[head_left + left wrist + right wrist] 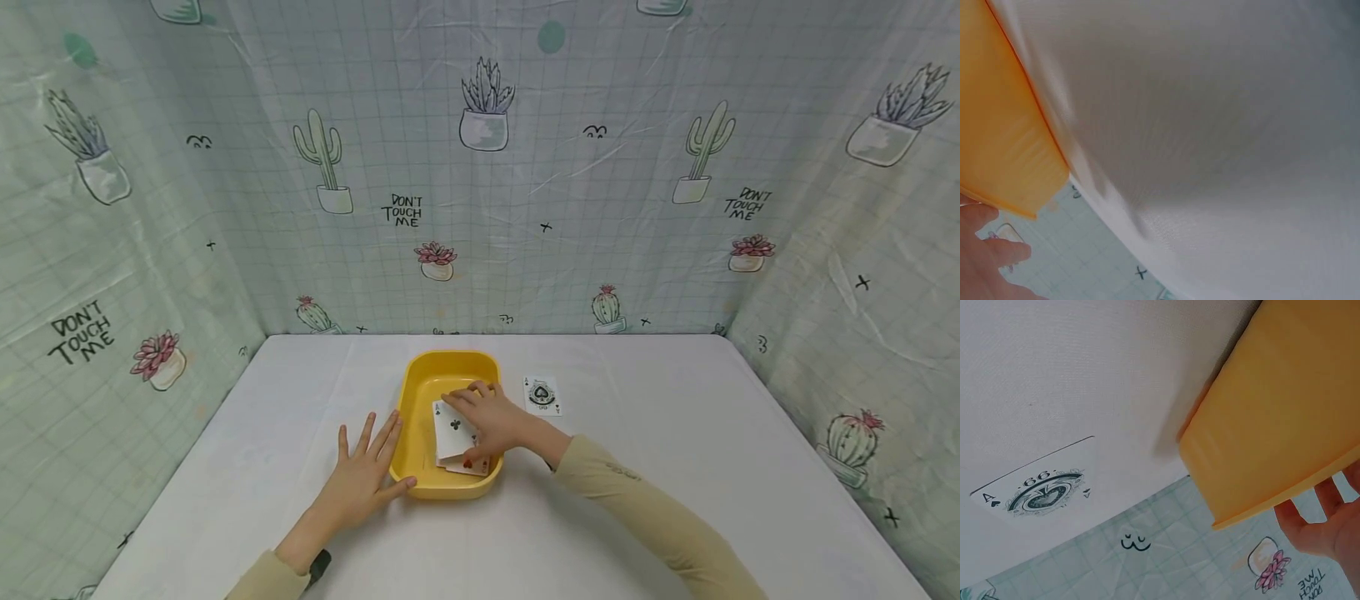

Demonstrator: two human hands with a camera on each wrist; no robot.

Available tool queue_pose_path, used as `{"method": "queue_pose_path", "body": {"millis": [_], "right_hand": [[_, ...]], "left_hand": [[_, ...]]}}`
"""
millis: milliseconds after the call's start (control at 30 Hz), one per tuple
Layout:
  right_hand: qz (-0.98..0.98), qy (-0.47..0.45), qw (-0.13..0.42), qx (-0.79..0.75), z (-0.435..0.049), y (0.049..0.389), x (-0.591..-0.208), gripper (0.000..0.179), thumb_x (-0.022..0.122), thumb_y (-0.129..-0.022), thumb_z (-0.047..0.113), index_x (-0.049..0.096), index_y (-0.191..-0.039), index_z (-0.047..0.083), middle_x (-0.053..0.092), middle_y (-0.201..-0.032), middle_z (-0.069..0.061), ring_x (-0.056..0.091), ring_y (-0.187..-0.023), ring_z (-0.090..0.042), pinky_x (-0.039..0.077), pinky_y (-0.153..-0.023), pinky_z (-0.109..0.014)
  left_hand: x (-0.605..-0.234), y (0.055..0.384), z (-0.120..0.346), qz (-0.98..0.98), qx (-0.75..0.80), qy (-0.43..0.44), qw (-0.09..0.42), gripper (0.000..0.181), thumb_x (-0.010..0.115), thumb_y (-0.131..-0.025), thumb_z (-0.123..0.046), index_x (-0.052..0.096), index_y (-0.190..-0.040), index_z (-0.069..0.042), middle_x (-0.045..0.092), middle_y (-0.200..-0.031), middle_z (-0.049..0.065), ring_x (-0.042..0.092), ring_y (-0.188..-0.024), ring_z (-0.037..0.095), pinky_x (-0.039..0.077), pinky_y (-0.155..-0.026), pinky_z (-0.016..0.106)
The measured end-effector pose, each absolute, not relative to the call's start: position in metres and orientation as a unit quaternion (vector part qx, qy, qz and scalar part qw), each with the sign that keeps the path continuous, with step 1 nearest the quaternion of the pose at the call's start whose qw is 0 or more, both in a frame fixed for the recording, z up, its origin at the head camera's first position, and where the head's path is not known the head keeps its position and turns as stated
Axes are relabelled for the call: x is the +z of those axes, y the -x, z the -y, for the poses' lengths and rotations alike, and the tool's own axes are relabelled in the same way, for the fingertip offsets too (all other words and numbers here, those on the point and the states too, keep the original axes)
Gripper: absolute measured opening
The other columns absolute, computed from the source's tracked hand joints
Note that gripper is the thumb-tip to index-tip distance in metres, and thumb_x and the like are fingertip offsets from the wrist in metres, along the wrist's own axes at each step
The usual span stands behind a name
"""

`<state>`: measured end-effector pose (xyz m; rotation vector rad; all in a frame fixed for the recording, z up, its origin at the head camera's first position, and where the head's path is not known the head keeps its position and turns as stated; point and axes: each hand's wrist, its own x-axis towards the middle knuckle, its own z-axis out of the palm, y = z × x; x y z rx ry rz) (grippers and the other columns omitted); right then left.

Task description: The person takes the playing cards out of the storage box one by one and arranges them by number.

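Observation:
A yellow plastic tray [403, 400] stands on the white table with several playing cards inside. On top lies an ace of clubs [448, 433]; a card with a red heart [480, 469] shows below it. My right hand [491, 421] reaches in over the right rim and holds the ace of clubs, forefinger at its top edge and thumb by its lower right corner. My left hand [360, 483] rests with spread, straight fingers against the tray's left side, thumb on the near rim. To the right of the tray lies an ace of spades [542, 396], face up.
The white table [637, 467] runs back to a cloth backdrop [487, 208] printed with cacti, which also hangs along both sides. A dark band [319, 567] shows at the left wrist by the sleeve.

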<state>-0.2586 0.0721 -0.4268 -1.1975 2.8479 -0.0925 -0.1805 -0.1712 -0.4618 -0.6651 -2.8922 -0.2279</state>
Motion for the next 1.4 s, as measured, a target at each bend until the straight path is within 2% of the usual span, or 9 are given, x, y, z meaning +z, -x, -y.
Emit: {"method": "queue_pose_path", "body": {"millis": [400,700,1033,1200,1400], "right_hand": [[-0.928,0.369,0.017,-0.049,-0.093,0.262,-0.416,0.093,0.068,-0.071,0.049,0.018,-0.143,0.018,0.031,-0.142,-0.002,0.026,-0.125,-0.026,0.024,-0.1,-0.052],[-0.93,0.359,-0.007,-0.082,-0.115,0.262,-0.408,0.088,0.069,-0.072,0.044,0.024,-0.141,0.014,0.032,-0.142,-0.004,0.027,-0.124,-0.029,0.024,-0.099,-0.053],[-0.934,0.339,-0.059,-0.097,-0.152,0.267,-0.409,0.088,0.065,-0.073,0.049,0.023,-0.142,0.014,0.032,-0.142,-0.006,0.032,-0.12,-0.031,0.029,-0.095,-0.053],[-0.939,0.324,-0.073,-0.086,-0.171,0.271,-0.411,0.087,0.065,-0.073,0.048,0.023,-0.142,0.013,0.033,-0.142,-0.008,0.033,-0.12,-0.032,0.03,-0.094,-0.054],[-0.941,0.319,-0.081,-0.075,-0.191,0.273,-0.416,0.086,0.068,-0.072,0.043,0.026,-0.141,0.012,0.035,-0.141,-0.011,0.033,-0.12,-0.033,0.031,-0.092,-0.055]], "left_hand": [[-0.461,0.181,0.17,0.97,-0.083,0.217,0.075,0.087,0.05,-0.08,-0.057,0.018,-0.143,-0.007,0.015,-0.151,0.007,0.005,-0.137,0.039,-0.002,-0.101,0.067],[-0.463,0.181,0.171,0.969,-0.09,0.218,0.078,0.087,0.05,-0.08,-0.058,0.018,-0.143,-0.006,0.014,-0.151,0.007,0.005,-0.137,0.039,-0.004,-0.101,0.066],[-0.464,0.181,0.171,0.965,-0.098,0.224,0.091,0.087,0.05,-0.08,-0.058,0.019,-0.142,-0.006,0.016,-0.15,0.008,0.008,-0.137,0.04,-0.005,-0.102,0.065],[-0.464,0.181,0.172,0.968,-0.097,0.219,0.076,0.087,0.049,-0.081,-0.059,0.017,-0.143,-0.007,0.013,-0.151,0.007,0.004,-0.138,0.038,-0.01,-0.102,0.064],[-0.464,0.182,0.172,0.97,-0.093,0.214,0.061,0.088,0.046,-0.081,-0.061,0.015,-0.144,-0.008,0.01,-0.152,0.005,0.002,-0.138,0.037,-0.009,-0.102,0.064]]}}
